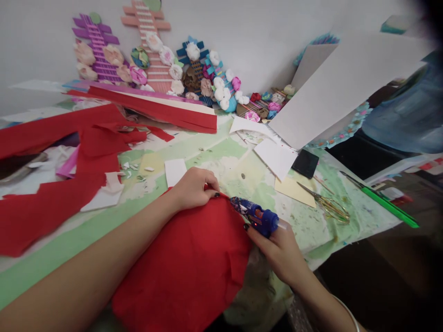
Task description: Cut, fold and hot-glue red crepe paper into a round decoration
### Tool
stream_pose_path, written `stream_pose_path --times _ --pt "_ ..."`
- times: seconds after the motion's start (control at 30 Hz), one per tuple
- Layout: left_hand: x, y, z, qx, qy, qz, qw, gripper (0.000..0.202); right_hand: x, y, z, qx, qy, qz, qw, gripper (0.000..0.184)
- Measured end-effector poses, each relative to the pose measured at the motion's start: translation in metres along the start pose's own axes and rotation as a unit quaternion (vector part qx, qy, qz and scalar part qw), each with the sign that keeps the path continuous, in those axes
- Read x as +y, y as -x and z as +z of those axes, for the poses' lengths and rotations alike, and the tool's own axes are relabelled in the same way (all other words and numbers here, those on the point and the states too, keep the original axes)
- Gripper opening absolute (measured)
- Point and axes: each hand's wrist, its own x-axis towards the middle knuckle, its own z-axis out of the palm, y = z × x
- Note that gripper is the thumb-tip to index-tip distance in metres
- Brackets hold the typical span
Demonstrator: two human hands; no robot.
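Observation:
A large piece of red fabric (194, 263) hangs over the near table edge in front of me. My left hand (195, 189) pinches its upper edge between thumb and fingers. In my right hand (282, 249) is a blue hot glue gun (258, 216), its nozzle pointing left at the fabric's edge, close to my left fingertips. A small red light glows on the gun's side, and a pale glue stick shows at its back end. My right thumb lies near the fabric's right edge. The right fingers are mostly hidden behind the gun.
Gold-handled scissors (330, 207), a black square (305, 163) and a green craft knife (391, 207) lie at the right. Red fabric scraps (93, 152) cover the left. Decorated flower crafts (148, 50) lean on the wall, and a white board (346, 87) stands at back right.

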Motion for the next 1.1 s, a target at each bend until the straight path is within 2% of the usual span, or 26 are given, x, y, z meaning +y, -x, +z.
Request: stream_pose_path --times 0.37,0.63,0.93,1.1 --pt "-0.008 0.001 -0.005 -0.041 0.006 0.075 0.996 0.027 -0.001 -0.002 0.005 -0.01 -0.003 -0.011 1.0 0.01" --pt "-0.008 0.004 -0.009 -0.037 0.015 0.087 0.995 0.02 -0.007 -0.004 0.007 -0.024 -0.002 -0.015 1.0 0.012" --pt "-0.008 0.004 -0.009 -0.052 0.017 0.123 0.991 0.022 0.0 0.001 0.003 0.014 0.001 -0.022 1.0 0.004" --pt "-0.006 0.004 -0.009 -0.059 0.018 0.141 0.988 0.021 0.007 0.009 -0.001 0.026 -0.022 -0.004 0.999 0.007"
